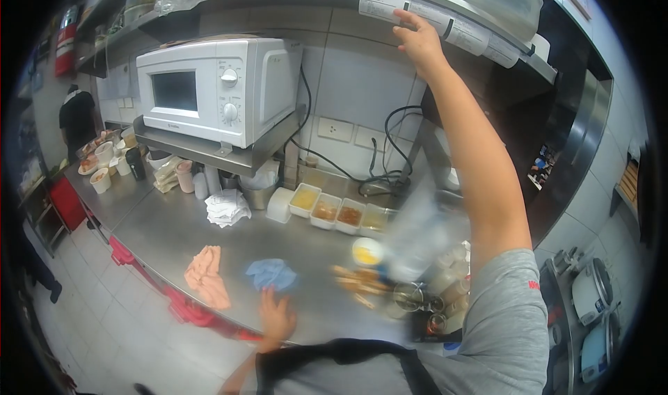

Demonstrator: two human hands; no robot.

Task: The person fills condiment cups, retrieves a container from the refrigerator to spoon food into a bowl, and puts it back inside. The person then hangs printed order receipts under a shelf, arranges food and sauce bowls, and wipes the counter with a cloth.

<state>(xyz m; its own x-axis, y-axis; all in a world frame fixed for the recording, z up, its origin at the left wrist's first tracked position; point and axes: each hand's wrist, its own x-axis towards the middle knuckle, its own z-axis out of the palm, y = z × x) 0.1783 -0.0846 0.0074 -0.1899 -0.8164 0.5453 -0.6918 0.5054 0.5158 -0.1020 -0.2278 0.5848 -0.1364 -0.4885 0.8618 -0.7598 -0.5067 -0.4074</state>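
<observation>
My right hand (419, 41) is raised to the row of printed paper slips (431, 20) along the shelf edge, its fingers apart and near the slips. Low on the steel counter, my left hand (277, 317) has its fingers spread at the lower edge of a crumpled blue cloth (271, 274). An orange cloth (207, 277) lies to the left of the blue one. Right of the cloths are pale sticks of food (360, 281), slightly blurred, and a small white bowl (367, 252) with yellow contents.
A white microwave (209, 89) stands on a wall bracket. Below it are stacked white papers (228, 208) and food tubs (325, 210). Jars (456, 290) crowd the counter's right side. Another person (76, 120) stands at the far left.
</observation>
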